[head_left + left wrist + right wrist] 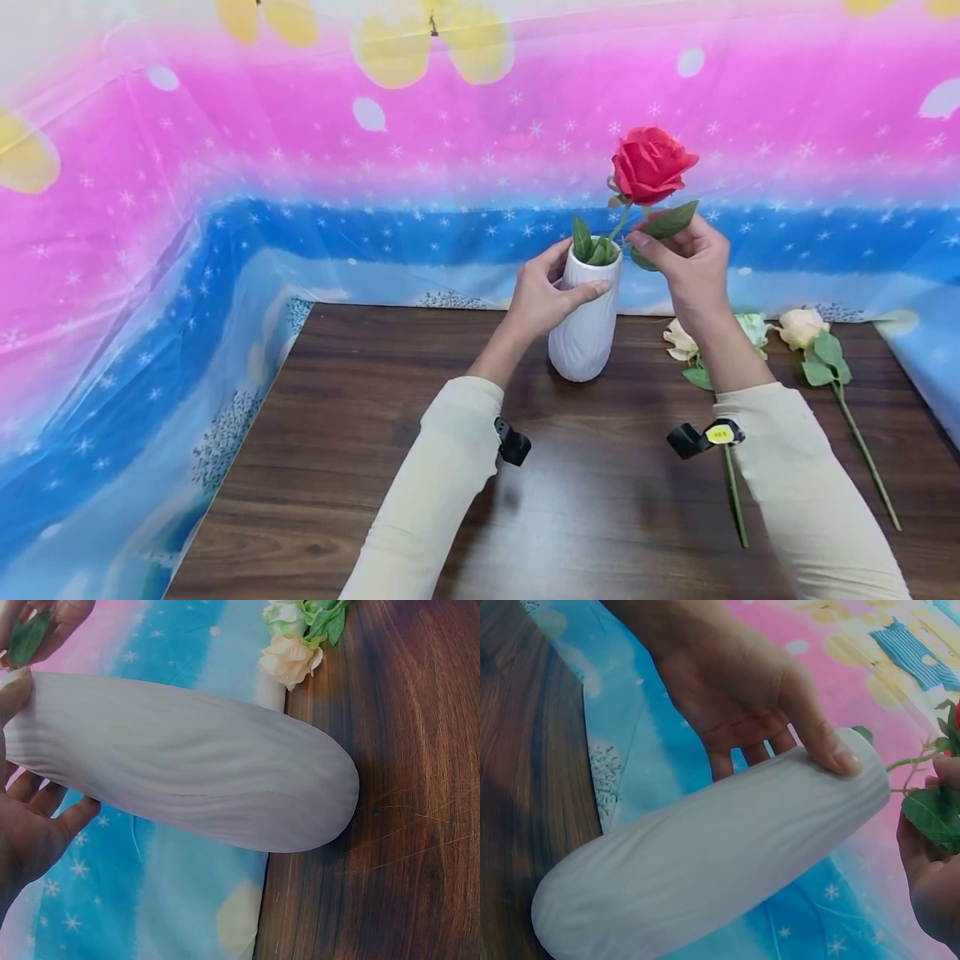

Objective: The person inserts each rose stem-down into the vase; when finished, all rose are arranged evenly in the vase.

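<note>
A white ribbed vase stands on the table, its base showing large in the left wrist view. My left hand grips it just below the rim, thumb across the front and fingers behind. Out of its mouth rises a red rose, tilted to the right, with green leaves at the opening. To the right of the rim, my right hand pinches at a leaf on the rose's side stem. In the right wrist view that leaf sits against the thumb and fingers. The stem's lower end is hidden inside the vase.
On the right of the dark wooden table lie a peach rose, a pale green rose and a cream rose, partly behind the right arm. A patterned cloth hangs behind the table's back edge.
</note>
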Demonstrator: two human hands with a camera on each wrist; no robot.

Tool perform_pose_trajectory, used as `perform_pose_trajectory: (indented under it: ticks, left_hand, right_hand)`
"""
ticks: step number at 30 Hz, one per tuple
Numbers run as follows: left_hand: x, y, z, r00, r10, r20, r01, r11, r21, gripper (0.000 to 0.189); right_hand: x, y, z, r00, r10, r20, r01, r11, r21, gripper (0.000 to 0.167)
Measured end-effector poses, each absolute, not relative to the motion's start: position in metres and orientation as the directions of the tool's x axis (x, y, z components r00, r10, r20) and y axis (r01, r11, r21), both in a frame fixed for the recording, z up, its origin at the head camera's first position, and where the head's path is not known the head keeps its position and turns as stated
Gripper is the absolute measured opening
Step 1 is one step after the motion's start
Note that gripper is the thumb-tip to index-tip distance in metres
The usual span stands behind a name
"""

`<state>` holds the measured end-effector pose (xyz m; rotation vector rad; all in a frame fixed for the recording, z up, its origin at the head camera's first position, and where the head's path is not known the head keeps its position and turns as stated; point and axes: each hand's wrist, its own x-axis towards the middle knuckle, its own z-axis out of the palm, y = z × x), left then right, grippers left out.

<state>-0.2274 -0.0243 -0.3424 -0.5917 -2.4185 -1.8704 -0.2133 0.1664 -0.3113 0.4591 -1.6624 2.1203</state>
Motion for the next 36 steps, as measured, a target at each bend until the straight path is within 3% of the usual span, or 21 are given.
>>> perform_pose_trajectory:
  ticks: [13, 20, 30, 36]
  left_hand:
    - [-0.227, -0.025, -0.338, -0.936, 0.271, 0.226, 0.290, 0.223, 0.931, 0.076]
    - [-0.225, -0.024, -0.342, -0.939, 0.256, 0.230, 0.287, 0.213, 0.934, 0.075]
    - [-0.225, -0.024, -0.345, -0.937, 0.264, 0.228, 0.289, 0.219, 0.932, 0.075]
    - [-0.226, -0.024, -0.343, -0.932, 0.267, 0.246, 0.306, 0.210, 0.929, 0.073]
  right_hand:
    - [-0.183, 0.204, -0.313, -0.879, 0.049, 0.474, -0.477, -0.125, -0.870, 0.034]
    - [-0.166, 0.227, -0.328, -0.900, 0.007, 0.436, -0.431, -0.175, -0.885, 0.032]
    - [-0.144, 0.281, -0.377, -0.965, -0.035, 0.261, -0.246, -0.236, -0.940, 0.032]
    - [-0.135, 0.311, -0.412, -0.985, -0.084, 0.154, -0.136, -0.188, -0.973, 0.037]
